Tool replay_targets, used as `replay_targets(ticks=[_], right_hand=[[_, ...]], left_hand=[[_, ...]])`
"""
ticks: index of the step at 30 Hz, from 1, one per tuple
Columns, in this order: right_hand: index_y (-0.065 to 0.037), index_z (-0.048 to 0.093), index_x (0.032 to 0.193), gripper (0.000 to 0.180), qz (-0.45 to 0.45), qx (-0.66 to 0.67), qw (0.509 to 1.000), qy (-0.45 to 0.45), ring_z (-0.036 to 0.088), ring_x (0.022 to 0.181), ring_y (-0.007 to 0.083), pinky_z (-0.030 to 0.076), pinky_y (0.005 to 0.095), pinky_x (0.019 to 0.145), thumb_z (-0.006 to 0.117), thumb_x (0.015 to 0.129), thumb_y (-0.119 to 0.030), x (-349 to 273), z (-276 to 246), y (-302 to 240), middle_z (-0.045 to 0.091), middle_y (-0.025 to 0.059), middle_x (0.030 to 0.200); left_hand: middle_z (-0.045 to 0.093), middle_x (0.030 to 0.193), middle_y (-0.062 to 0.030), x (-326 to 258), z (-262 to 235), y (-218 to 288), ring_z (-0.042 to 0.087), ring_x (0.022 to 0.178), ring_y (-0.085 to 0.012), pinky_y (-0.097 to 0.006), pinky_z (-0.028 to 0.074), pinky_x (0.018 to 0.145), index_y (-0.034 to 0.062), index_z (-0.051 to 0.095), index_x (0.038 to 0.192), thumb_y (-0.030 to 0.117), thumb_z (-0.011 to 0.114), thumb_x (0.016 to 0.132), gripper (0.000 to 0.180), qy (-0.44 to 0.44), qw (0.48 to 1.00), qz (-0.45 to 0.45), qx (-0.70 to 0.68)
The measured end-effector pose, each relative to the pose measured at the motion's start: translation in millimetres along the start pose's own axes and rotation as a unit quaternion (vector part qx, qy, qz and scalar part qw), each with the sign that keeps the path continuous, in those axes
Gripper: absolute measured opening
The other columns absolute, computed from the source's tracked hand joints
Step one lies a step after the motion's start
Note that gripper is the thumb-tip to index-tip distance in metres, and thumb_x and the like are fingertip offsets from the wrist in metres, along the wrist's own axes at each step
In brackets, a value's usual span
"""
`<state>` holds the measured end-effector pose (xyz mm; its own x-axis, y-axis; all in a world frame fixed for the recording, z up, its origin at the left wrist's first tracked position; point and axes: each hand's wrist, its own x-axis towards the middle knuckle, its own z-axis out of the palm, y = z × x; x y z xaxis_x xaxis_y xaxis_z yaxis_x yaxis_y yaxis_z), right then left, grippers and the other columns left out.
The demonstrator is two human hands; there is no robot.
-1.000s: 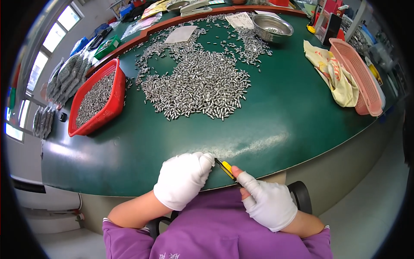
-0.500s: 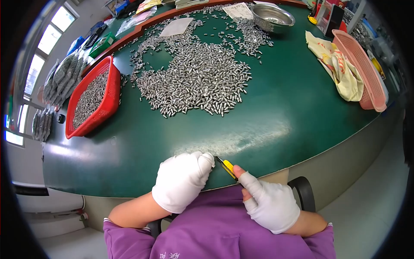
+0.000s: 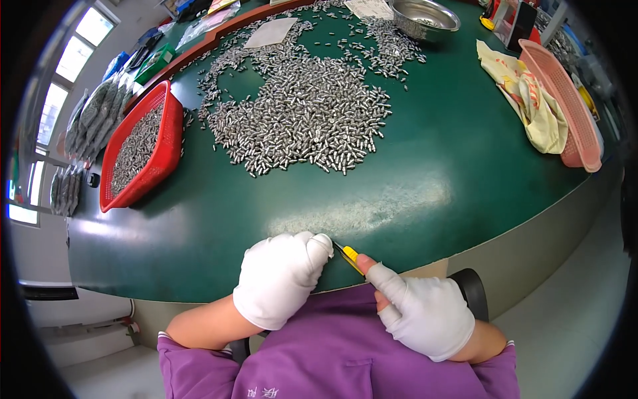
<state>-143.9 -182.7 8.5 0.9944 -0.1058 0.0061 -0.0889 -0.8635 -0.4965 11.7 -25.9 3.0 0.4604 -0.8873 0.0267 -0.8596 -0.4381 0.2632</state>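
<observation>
My left hand (image 3: 282, 279), in a white glove, is closed just above the near table edge. Whatever its fingers pinch is hidden or too small to make out. My right hand (image 3: 425, 312) wears a white glove with bare thumb and fingertip showing. It grips a slim yellow-and-black tool (image 3: 351, 254) that looks like a utility knife. The tool's dark tip points up and left, meeting the fingertips of my left hand. Beyond both hands, a large heap of small silvery metal pins (image 3: 306, 120) is spread over the green table (image 3: 232, 219).
A red plastic basket (image 3: 174, 133) of metal parts stands at left, beside bagged parts (image 3: 100, 113). A steel bowl (image 3: 435, 30) and paper slips (image 3: 271, 32) lie at the back. At right are a pink basket (image 3: 578, 143) and a cream cloth bag (image 3: 531, 106).
The view has shifted slightly. My right hand has moved a little right and turned slightly; the tool tip stays at my left fingertips. Both hands keep their grip.
</observation>
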Motion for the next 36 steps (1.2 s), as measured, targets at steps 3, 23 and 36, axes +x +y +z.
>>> replay_targets(ticks=[3, 23, 36], right_hand=[[-0.016, 0.055, 0.135, 0.052, 0.001, -0.008, 1.000, -0.010, 0.059, 0.049, 0.0220, 0.047, 0.0369, 0.045, 0.064, 0.084, -0.014, 2, -3, -2, 0.060, 0.0045, 0.060], [-0.014, 0.066, 0.104, 0.033, -0.080, -0.172, 0.934, 0.304, 0.057, 0.105, 0.0332, 0.048, 0.0447, 0.086, 0.071, 0.072, -0.008, 79, -16, 73, 0.059, 0.0107, 0.110], [-0.012, 0.067, 0.088, 0.020, -0.172, -0.069, 0.955, 0.230, 0.059, 0.089, 0.0261, 0.049, 0.0394, 0.076, 0.071, 0.069, -0.009, 131, 9, 30, 0.061, 0.0055, 0.092]], left_hand=[[0.063, 0.076, -0.0067, 0, 2, -1, 0.063, 0.068, -0.0284, -0.040, 0.050, 0.059, 0.0116, 0.056, 0.086, 0.012, 0.063, 0.080, 0.010, 0.009, 1.000, -0.002, -0.002], [0.043, 0.070, 0.0048, 27, -16, -50, 0.036, 0.058, -0.0040, -0.020, 0.028, 0.051, 0.0098, 0.052, 0.102, 0.030, 0.060, 0.097, 0.022, -0.094, 0.754, -0.136, -0.636], [0.045, 0.074, 0.0001, 24, -11, -83, 0.030, 0.054, -0.0071, -0.022, 0.026, 0.050, 0.0140, 0.050, 0.101, 0.035, 0.065, 0.093, 0.027, -0.030, 0.588, -0.088, -0.804]])
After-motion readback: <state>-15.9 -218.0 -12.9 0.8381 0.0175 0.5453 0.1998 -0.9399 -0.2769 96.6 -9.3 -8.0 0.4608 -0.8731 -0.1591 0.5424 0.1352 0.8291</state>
